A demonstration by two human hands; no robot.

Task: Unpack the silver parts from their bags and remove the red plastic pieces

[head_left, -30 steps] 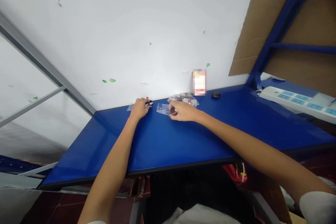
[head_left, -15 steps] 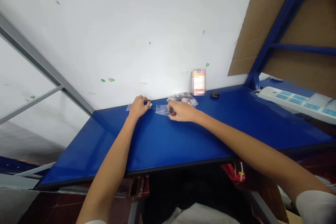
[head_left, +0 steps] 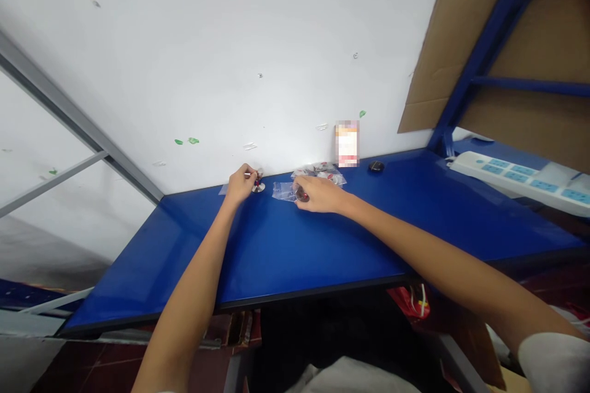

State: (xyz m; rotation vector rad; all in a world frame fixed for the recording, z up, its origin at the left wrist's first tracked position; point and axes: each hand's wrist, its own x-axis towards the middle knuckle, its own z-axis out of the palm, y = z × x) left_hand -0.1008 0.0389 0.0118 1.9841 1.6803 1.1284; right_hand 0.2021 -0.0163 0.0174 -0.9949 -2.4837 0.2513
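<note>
My left hand is near the wall at the back of the blue table. Its thumb and fingers pinch a small round piece, silvery with red, too small to name surely. Below that hand the corner of a clear plastic bag shows. To the right, my right hand is closed around a dark round piece with a red spot. A clear plastic bag lies against its fingertips; whether the dark piece is inside the bag I cannot tell. Just behind this hand lie several clear packets with whitish and red contents.
A blurred card leans on the white wall. Right of it sits a small black object on the blue table. A white power strip lies at the far right beside a blue metal frame.
My left hand has tilted back and its fingers have lifted slightly, showing more of the silvery and red piece. My right hand keeps its hold almost unmoved. The view has shifted slightly.
</note>
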